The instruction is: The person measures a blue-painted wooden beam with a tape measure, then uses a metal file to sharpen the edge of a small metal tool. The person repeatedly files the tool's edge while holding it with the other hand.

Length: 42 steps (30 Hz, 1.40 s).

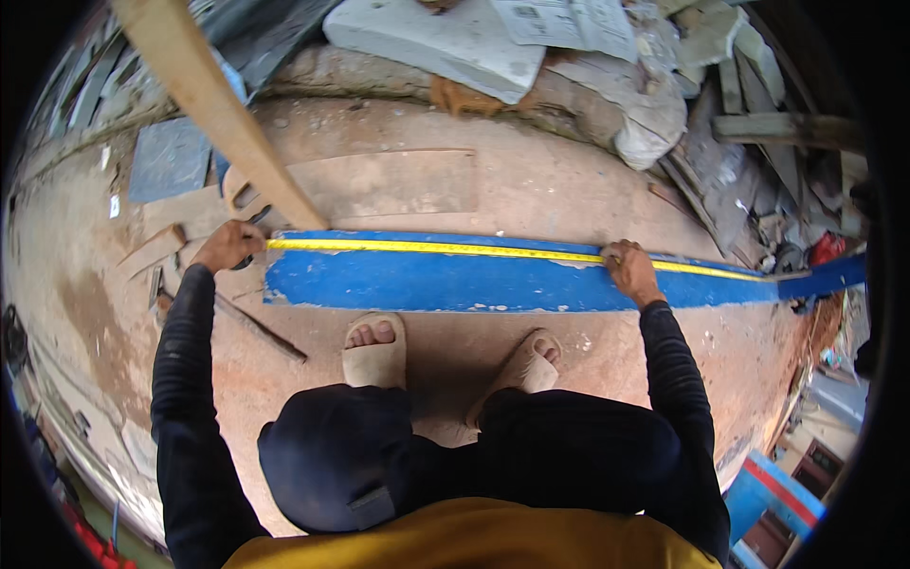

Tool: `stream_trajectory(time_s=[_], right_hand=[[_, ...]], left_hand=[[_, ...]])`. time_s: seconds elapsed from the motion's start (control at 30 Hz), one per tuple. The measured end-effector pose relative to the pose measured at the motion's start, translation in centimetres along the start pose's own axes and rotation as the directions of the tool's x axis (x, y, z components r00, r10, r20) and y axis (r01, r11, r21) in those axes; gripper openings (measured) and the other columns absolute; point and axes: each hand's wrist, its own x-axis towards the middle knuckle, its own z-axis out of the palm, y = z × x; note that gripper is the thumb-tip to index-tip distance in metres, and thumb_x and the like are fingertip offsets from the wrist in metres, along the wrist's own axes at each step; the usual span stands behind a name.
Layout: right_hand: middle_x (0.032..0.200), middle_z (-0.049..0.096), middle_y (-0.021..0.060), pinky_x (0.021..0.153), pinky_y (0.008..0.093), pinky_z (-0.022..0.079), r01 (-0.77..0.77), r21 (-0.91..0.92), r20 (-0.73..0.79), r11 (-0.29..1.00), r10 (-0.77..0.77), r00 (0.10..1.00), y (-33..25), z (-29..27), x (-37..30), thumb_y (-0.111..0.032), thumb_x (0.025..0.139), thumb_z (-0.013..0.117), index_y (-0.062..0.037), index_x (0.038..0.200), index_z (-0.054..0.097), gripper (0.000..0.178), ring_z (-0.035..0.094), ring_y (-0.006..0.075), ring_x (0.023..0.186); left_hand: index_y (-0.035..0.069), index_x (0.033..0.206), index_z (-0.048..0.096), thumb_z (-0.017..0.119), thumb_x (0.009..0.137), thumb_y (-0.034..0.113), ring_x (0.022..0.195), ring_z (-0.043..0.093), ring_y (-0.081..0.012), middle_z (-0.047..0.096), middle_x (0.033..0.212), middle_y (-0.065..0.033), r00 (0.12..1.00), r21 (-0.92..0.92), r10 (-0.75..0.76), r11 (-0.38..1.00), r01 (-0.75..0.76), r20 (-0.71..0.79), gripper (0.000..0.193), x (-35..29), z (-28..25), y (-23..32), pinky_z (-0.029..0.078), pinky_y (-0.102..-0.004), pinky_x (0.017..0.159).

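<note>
A long blue board (455,282) with chipped paint lies crosswise before my feet. Along its far edge stretches a yellow tape measure (427,247). At the board's left end, my left hand (227,247) is closed around the dark case of the tape measure, mostly hidden by the fingers. My right hand (632,270) pinches the blade against the board, right of the middle. Past that hand the blade runs on toward the board's right end.
A wooden post (213,100) slants down to the board's far left edge. Near my left hand lie a handsaw (242,194) and a hammer (256,325). A thin plywood strip (379,182) lies beyond the board. White foam (431,43) and scrap wood (777,128) are piled at the back.
</note>
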Motion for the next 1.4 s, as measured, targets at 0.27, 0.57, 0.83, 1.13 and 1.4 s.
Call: stream_trajectory(time_s=[0.27, 0.57, 0.83, 1.13, 1.4], right_hand=[[0.116, 0.07, 0.013, 0.1, 0.0537, 0.052, -0.176, -0.133, 0.088, 0.975, 0.188, 0.978, -0.1, 0.4, 0.2, -0.023, 0.092, 0.066, -0.0147, 0.107, 0.076, 0.02, 0.064, 0.0355, 0.117], [0.115, 0.072, 0.0148, 0.093, 0.0536, 0.053, -0.11, -0.168, 0.039, 0.98, 0.118, 0.992, 0.2, 1.0, 0.1, -0.024, 0.093, 0.063, -0.0127, 0.113, 0.074, 0.025, 0.067, 0.0347, 0.112], [0.114, 0.072, 0.0141, 0.093, 0.0549, 0.053, -0.113, -0.203, 0.081, 0.973, 0.131, 0.988, -0.3, 0.1, 0.3, -0.026, 0.094, 0.062, -0.0134, 0.111, 0.075, 0.024, 0.068, 0.0338, 0.111], [0.114, 0.074, 0.0174, 0.093, 0.056, 0.055, -0.111, -0.174, 0.045, 0.979, 0.12, 0.992, 0.6, 0.8, 0.3, -0.029, 0.097, 0.058, -0.012, 0.109, 0.076, 0.027, 0.07, 0.0388, 0.109], [0.103, 0.071, 0.0138, 0.09, 0.0504, 0.053, -0.052, -0.039, 0.021, 0.998, 0.053, 0.998, 1.0, 0.3, 0.5, -0.018, 0.09, 0.069, -0.0132, 0.096, 0.075, 0.009, 0.066, 0.0392, 0.1]], left_hand=[[-0.005, 0.08, 0.07, 0.071, 0.084, 0.021, 0.063, 0.052, -0.0133, 0.061, 0.068, -0.0039, 0.996, -0.184, -0.079, 0.98, 0.07, -0.038, 0.026, 1.0, 1.0, -2.1, 0.041, -0.034, 0.06], [-0.005, 0.078, 0.068, 0.07, 0.085, 0.018, 0.063, 0.052, -0.0127, 0.06, 0.066, -0.0046, 0.995, -0.196, -0.102, 0.976, 0.099, -0.004, 0.024, 0.8, 0.8, -1.5, 0.04, -0.0335, 0.059], [-0.005, 0.078, 0.066, 0.068, 0.088, 0.017, 0.062, 0.05, -0.0122, 0.058, 0.066, -0.0037, 0.998, -0.206, 0.017, 0.978, -0.028, -0.055, 0.024, 0.8, 1.5, -3.2, 0.039, -0.0334, 0.059], [-0.002, 0.082, 0.072, 0.067, 0.089, 0.016, 0.067, 0.056, -0.0123, 0.063, 0.071, -0.004, 0.997, -0.086, -0.042, 0.996, 0.036, -0.064, 0.02, -0.1, 1.1, 0.6, 0.046, -0.0331, 0.064], [0.008, 0.103, 0.078, 0.072, 0.094, 0.033, 0.078, 0.068, -0.0258, 0.073, 0.084, -0.0133, 0.982, 0.062, -0.181, 0.981, 0.184, -0.056, 0.027, -1.8, -0.3, 0.6, 0.054, -0.0392, 0.076]])
